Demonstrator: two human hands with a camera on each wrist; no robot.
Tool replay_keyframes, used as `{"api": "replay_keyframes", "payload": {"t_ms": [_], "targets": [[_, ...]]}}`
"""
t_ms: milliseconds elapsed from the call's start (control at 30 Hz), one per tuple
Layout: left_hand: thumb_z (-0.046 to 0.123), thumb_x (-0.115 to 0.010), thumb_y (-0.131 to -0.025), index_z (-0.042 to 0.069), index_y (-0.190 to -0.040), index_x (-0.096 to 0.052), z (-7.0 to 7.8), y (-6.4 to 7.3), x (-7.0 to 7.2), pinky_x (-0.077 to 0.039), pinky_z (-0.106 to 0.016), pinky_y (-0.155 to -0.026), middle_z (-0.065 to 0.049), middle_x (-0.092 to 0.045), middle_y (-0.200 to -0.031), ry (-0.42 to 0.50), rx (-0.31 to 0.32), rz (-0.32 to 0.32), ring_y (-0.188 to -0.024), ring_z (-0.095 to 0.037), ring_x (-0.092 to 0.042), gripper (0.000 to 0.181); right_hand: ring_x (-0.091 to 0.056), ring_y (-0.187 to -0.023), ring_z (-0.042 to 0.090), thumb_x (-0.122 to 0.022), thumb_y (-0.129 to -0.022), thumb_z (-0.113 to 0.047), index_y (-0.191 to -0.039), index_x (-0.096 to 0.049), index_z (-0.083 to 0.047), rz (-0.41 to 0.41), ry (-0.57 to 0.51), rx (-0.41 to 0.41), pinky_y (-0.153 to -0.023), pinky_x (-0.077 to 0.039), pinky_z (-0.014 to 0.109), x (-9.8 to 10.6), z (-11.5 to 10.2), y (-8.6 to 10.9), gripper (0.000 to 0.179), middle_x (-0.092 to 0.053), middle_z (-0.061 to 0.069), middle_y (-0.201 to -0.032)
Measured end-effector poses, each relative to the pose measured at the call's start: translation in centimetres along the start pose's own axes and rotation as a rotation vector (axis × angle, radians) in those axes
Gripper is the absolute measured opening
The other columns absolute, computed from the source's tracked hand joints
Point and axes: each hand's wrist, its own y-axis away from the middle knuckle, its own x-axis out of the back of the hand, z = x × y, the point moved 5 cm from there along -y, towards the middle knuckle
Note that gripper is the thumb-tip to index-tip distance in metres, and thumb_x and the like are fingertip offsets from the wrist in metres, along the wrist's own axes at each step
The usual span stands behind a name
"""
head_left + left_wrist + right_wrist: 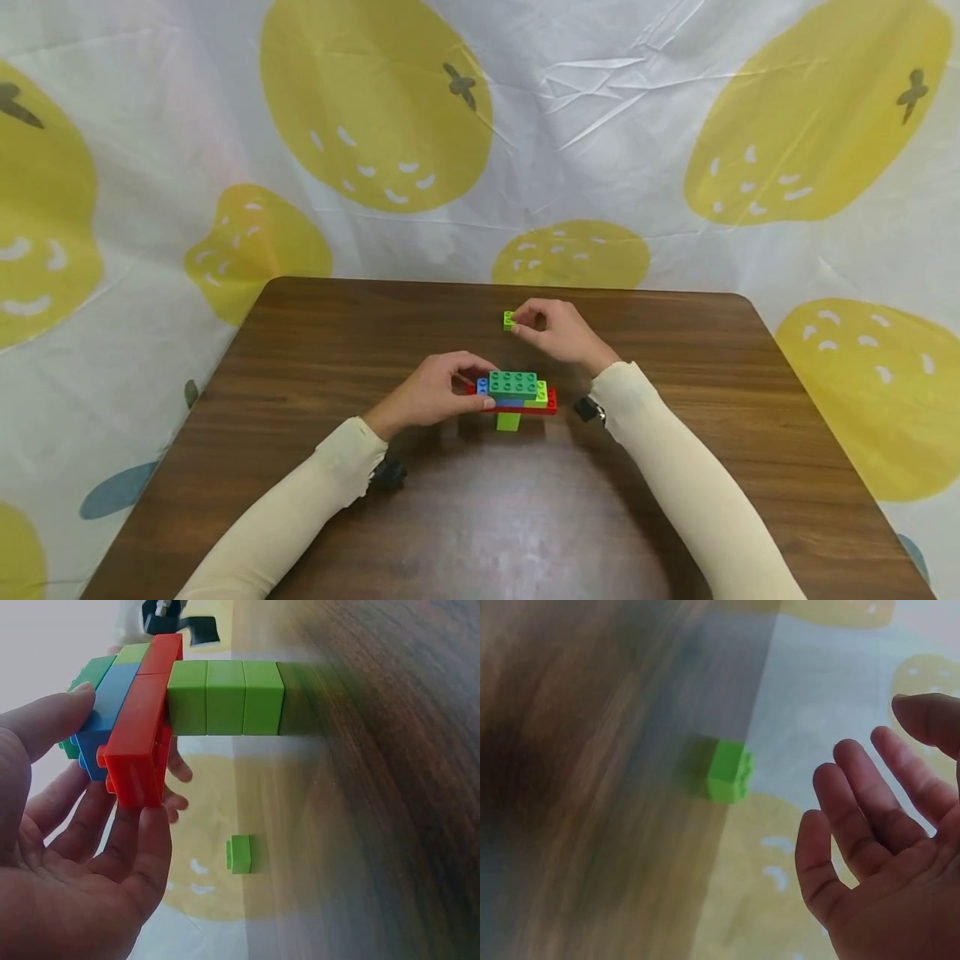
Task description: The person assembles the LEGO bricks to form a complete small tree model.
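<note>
My left hand grips the left end of a toy brick structure, its thumb on the blue brick and its fingers behind and below. A dark green brick tops the structure. Beneath it lie the blue brick and a lime brick, side by side on a long red layer. Lime bricks, stacked as a column, form the leg under the red layer. Beyond the structure, a loose lime brick sits on the table. My right hand hovers close beside it, fingers relaxed and parted, holding nothing.
The brown wooden table ends at a back edge just beyond the loose brick. A white cloth printed with yellow fruit hangs behind and at both sides. Dark wrist devices are worn under both cream sleeves.
</note>
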Motion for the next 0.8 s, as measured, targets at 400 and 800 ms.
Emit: {"api": "replay_keyframes", "payload": {"t_ms": [400, 800], "targets": [[0.028, -0.088, -0.089, 0.014, -0.128, -0.072, -0.4, 0.0, -0.1, -0.061, -0.031, -0.09, -0.002, -0.074, -0.119, -0.008, 0.018, 0.001, -0.104, -0.016, -0.068, 0.044, -0.066, -0.111, 0.032, -0.075, -0.098, -0.024, -0.124, -0.071, -0.006, 0.077, 0.038, -0.119, -0.1, -0.054, 0.051, -1.3, 3.1, -3.3, 0.032, -0.072, 0.013, -0.12], [0.027, -0.086, -0.09, 0.013, -0.129, -0.072, -0.3, 0.0, 0.0, -0.061, -0.033, -0.091, -0.003, -0.074, -0.119, 0.0, 0.014, -0.017, -0.104, -0.016, -0.068, 0.044, -0.062, -0.132, 0.037, -0.072, -0.1, -0.023, -0.143, -0.064, -0.005, -0.075, 0.152, -0.229, -0.112, -0.049, 0.054, -2.9, 5.5, -4.6, 0.048, -0.067, 0.017, -0.141]]}}
